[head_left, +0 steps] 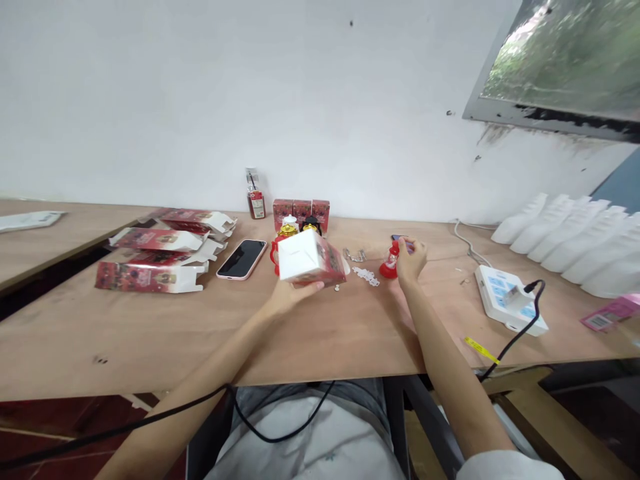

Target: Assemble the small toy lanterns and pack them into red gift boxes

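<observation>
My left hand (pixel 291 297) is closed on a small printed cardboard box (pixel 327 261), red with a white end facing me, tilted above the table. My right hand (pixel 412 259) has its fingers closed at the upper part of a small red lantern (pixel 389 263), which is at the tabletop. Behind the box stand more little lanterns, partly hidden: one with a gold and white top (pixel 288 227) and one with a black top (pixel 312 225). Between my hands lie a white plastic cut-out strip (pixel 367 275) and some small metallic pieces (pixel 355 255).
Flattened red cartons (pixel 150 277) are piled at the left, beside a phone (pixel 243 259). Three red boxes (pixel 301 210) and a small bottle (pixel 257 203) stand near the wall. At the right are a power strip (pixel 507 300), a yellow tag (pixel 481 349) and several white bottles (pixel 565 233).
</observation>
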### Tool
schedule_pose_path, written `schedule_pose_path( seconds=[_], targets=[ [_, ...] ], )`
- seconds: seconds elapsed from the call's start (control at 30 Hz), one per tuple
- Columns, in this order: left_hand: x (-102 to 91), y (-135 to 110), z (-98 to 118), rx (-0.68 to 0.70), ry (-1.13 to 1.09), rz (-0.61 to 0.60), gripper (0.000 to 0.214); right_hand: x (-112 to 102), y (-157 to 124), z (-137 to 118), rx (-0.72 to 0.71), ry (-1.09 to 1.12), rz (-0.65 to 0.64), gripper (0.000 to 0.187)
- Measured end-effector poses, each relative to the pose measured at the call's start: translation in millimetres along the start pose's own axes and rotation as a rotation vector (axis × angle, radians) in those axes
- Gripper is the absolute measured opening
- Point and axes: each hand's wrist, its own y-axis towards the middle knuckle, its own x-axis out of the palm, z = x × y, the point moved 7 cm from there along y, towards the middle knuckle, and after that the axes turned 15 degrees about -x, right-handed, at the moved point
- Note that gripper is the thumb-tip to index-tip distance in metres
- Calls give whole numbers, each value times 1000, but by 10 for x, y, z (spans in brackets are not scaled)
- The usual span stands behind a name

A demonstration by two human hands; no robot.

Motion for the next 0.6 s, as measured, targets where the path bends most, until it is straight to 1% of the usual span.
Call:
schedule_pose_path(
  seconds=[0.07,0.1,0.13,0.2,0.27,0.3,0.4,0.47,0.53,0.6],
  targets=[
    [59,-82,96,162,236,22,48,-44,-7,-132,-109,-97,36,28],
    [64,-127,159,260,336,67,52,-63,-21,-219,-162,-128,54,29],
    [53,-173,226,360,427,137,55,-75,-44,-319,-214,-142,66,30],
    [19,-260,336,537,594,293,60,-81,-119,-552,-323,-108,71,30],
    [-3,-318,395,660,736,413,61,-65,-242,-810,-448,-11,46,28],
    [-7,-334,406,702,801,454,62,-58,-320,-932,-505,43,33,28],
    [-12,-346,404,768,959,552,64,-31,-585,-1227,-664,190,-12,31],
    [-12,-348,399,786,1036,621,63,-10,-747,-1351,-761,299,-38,36],
    [-11,-340,391,769,1103,680,60,33,-854,-1407,-813,364,-88,40],
    [-13,-309,367,706,1167,709,56,102,-902,-1420,-812,386,-172,46]
  ],
)
